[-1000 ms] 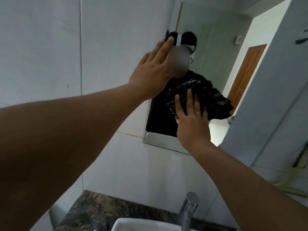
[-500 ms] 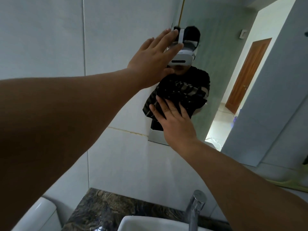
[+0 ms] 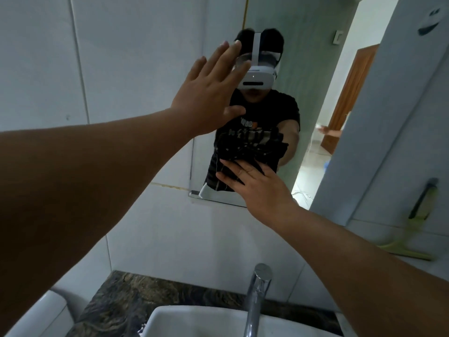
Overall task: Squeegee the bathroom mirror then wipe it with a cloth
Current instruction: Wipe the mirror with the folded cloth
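Squeegee leans aside, apparently against wall; faucet below mirror.

Dim, cool light is filling the room; the brightest patch is showing as daylight reflected low in the mirror, on the floor by the doorway. Both forearms are lying in deep shadow. Wide-angle distortion is bending the wall tiles, and the faucet is looking soft.

Both forearms bare, no sleeves, watch or rings on left hand or right hand. Mirror reflection at 12 o'clock: white head-mounted headset with top strap, black short-sleeved T-shirt, orange chest print.
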